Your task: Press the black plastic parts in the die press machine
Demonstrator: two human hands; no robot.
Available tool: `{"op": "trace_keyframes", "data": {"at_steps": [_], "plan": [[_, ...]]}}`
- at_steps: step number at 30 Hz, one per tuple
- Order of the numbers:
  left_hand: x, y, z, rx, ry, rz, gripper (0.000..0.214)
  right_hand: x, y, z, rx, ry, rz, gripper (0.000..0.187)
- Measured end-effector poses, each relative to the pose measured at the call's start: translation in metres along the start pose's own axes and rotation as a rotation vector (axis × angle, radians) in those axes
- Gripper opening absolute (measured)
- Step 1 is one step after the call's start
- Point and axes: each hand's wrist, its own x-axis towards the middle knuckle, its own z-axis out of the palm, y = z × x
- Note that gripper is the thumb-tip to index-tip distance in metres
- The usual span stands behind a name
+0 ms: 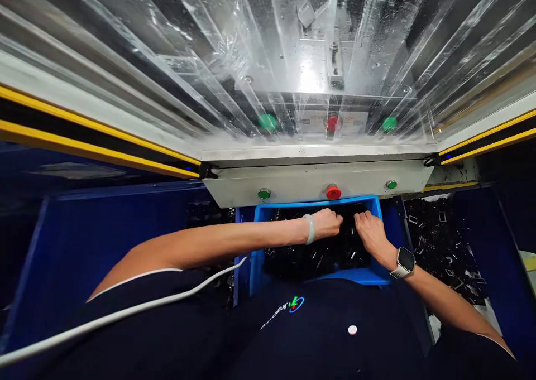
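Black parts (318,257) lie heaped in the blue bin (318,202) at the centre of the head view, close against the person's body. The left hand (328,224) is in the bin with its fingers curled down into the heap. The right hand (371,232), just beside it at 3 o'clock, is bent over the same heap. The pieces hide the fingertips of both, so I cannot tell whether either hand has hold of a piece. As I judge it, the work is at the reaching stage: nothing is lifted clear of the bin, and the heap looks plentiful. Counted: two hands, one bin, one bracelet (309,229) on the left wrist, one watch (404,261) on the right. The grey panel (293,186) at 12 o'clock from the bin carries three buttons, a green button (263,193), a red button (333,191) and a second green button (391,184). The parts are too many to count. A further heap (444,251) lies at 3 o'clock and another (209,212) at 9 o'clock. One white cable (167,299) crosses the chest.
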Motion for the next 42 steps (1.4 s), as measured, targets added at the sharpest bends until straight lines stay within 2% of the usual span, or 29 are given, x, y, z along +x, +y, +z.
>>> {"op": "trace_keyframes", "data": {"at_steps": [3, 6, 8, 11, 15, 19, 25, 29, 32, 34, 36, 39, 42], "plan": [[-0.01, -0.004, -0.01, -0.021, 0.046, -0.005, 0.025, -0.001, 0.0, -0.003, 0.005, -0.002, 0.002, 0.034], [-0.022, -0.001, -0.039, -0.028, 0.094, 0.019, 0.021, -0.003, 0.0, -0.008, 0.011, 0.008, 0.001, 0.034], [-0.034, 0.003, -0.059, -0.113, 0.176, 0.011, 0.017, -0.006, 0.004, -0.013, 0.016, 0.026, -0.012, 0.031], [-0.055, 0.009, -0.081, -0.506, 0.36, -0.109, 0.009, -0.013, 0.013, -0.021, 0.067, 0.113, -0.057, 0.025], [-0.076, 0.012, -0.092, -1.08, 0.606, -0.374, 0.022, -0.02, 0.028, -0.029, 0.262, 0.295, -0.111, 0.025], [-0.08, 0.011, -0.093, -1.352, 0.762, -0.495, 0.037, -0.025, 0.037, -0.045, 0.5, 0.394, -0.131, 0.022], [-0.076, 0.01, -0.094, -1.395, 0.868, -0.514, 0.045, -0.031, 0.028, -0.102, 0.95, 0.552, -0.052, 0.019], [-0.072, 0.013, -0.096, -1.419, 0.88, -0.503, 0.044, -0.024, 0.01, -0.133, 1.161, 0.531, -0.107, 0.02], [-0.069, 0.018, -0.101, -1.367, 0.852, -0.486, 0.039, -0.013, -0.002, -0.143, 1.237, 0.408, -0.206, 0.018], [-0.068, 0.02, -0.104, -1.304, 0.829, -0.486, 0.036, -0.006, -0.008, -0.144, 1.238, 0.352, -0.212, 0.016], [-0.066, 0.021, -0.107, -1.233, 0.822, -0.481, 0.034, 0.001, -0.011, -0.144, 1.225, 0.34, -0.181, 0.015], [-0.062, 0.019, -0.111, -1.124, 0.873, -0.453, 0.031, 0.009, -0.01, -0.148, 1.226, 0.356, -0.156, 0.017], [-0.055, 0.01, -0.124, -1.079, 0.928, -0.46, 0.028, 0.018, -0.001, -0.165, 1.249, 0.32, -0.196, 0.022]]}}
